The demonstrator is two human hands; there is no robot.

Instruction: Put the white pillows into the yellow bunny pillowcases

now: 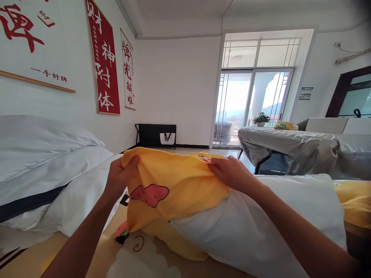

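A yellow pillowcase (179,177) with a red printed patch is stretched between my two hands. My left hand (121,173) grips its far left corner, thumb pressed on the cloth. On the upper right edge, my right hand (233,172) has its fingers closed round the fabric. One end of a white pillow (278,220) lies inside the pillowcase, while the rest sticks out to the right beneath my right forearm. Some of the yellow cloth hangs below the pillow's near side. The fingertips of both hands are partly hidden by the fabric.
White pillows (43,150) are stacked at left on the patterned bedding (95,255). More yellow fabric (356,200) lies at the far right. Behind stand a plastic-covered table (290,143) with a potted plant (261,119), a dark chair (272,164) and a black bench (150,133).
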